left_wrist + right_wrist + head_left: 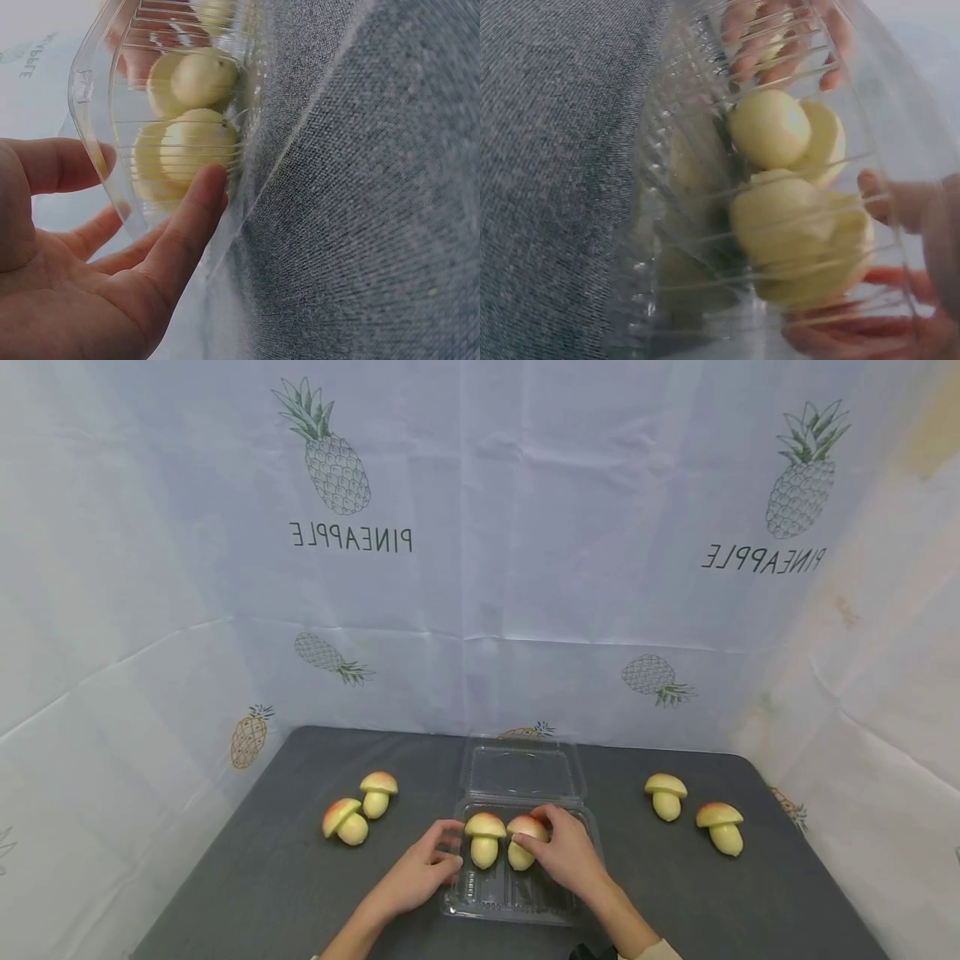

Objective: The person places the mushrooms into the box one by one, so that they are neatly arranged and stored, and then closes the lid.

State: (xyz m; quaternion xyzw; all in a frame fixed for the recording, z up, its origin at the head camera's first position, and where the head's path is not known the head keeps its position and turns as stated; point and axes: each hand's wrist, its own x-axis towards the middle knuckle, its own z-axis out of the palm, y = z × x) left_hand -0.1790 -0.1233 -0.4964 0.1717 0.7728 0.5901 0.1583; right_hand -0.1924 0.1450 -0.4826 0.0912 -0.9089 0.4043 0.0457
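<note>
A clear plastic box (517,914) lies in front of me, its hinged lid (521,772) folded back. Two mushroom-shaped buns (484,852), yellow with reddish cap tops, sit side by side in it. The right-hand mushroom bun (520,857) is pinched between the thumb and fingers of my right hand (572,856). At the box's left side is my left hand (418,872), fingers loosely extended and holding no bun. In the left wrist view, its fingertips (206,184) are against or very near the clear wall; exact contact is hard to tell.
Two more mushroom buns (378,793) lie left of the box on the dark grey table (255,893). Another two mushroom buns (666,795) lie to the right. A pale cloth (525,568) printed with pineapples hangs behind and along both sides.
</note>
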